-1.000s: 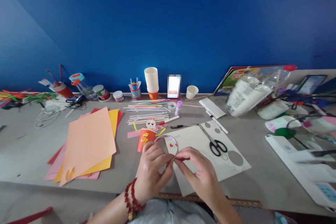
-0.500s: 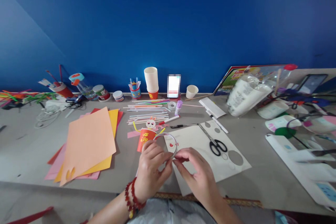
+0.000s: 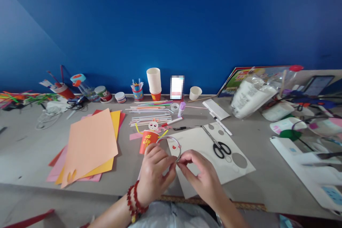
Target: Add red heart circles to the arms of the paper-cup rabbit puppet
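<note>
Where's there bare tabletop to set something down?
Bare tabletop shows between the coloured paper and the red cup, and between the white sheet and the power strip. Crowded along the blue wall, around the straws, and where the left hand and right hand meet.

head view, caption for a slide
Two bare hands pinch a thin curved strip beside a red cup, with black-handled scissors lying on white paper.

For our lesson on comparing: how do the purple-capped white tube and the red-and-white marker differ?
The purple-capped white tube stands upright; the red-and-white marker lies flat. The tube is thicker; the marker is slimmer. The tube's coloured part is purple; the marker's is red. Both rest on the grey table.
</note>
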### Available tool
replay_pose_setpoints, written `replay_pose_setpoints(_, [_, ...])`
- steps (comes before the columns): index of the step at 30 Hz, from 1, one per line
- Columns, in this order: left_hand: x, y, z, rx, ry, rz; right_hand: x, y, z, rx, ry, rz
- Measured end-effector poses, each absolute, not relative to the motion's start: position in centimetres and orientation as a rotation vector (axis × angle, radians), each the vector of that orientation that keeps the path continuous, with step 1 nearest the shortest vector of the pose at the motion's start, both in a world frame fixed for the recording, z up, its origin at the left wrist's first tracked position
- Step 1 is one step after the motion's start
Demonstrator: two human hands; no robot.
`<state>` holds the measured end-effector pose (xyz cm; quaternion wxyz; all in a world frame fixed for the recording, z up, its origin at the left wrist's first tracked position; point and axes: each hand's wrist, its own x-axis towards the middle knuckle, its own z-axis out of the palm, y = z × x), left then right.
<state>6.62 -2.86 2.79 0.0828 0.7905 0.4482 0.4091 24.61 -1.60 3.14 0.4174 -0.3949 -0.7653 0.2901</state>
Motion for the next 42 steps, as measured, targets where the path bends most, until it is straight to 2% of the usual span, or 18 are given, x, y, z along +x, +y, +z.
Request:
replay_pose_setpoints(7, [6.9,-3.5,2.6,2.362,1.305,1.126,25.2,-2.1,2.5,-0.949,-1.970,0.713])
replay_pose_setpoints(12, [7.2,-3.7,2.4,2.325,1.281,1.094,25.6,-2.3,1.8,-0.967,-1.923,0.824])
replay_pose_setpoints(19, [7.9,-3.8,1.7,2.145,1.238,1.262,26.2,-2.3,1.9,-0.856,-2.081,0.636])
replay_pose_setpoints(25, [8.4,-4.2,0.5,1.926,1.296,1.280,26.0,-2.5,1.8,-0.863,-2.115,0.628])
replay_pose_setpoints(30, [8.3,-4.3,1.0,2.034,1.280,1.272,25.8,-2.8,0.9,-0.929,-1.981,0.665])
replay_pose_setpoints(42, [8.1,-4.2,1.0,2.113,1.280,1.215,25.4,-3.5,-0.9,-0.910,-1.838,0.421])
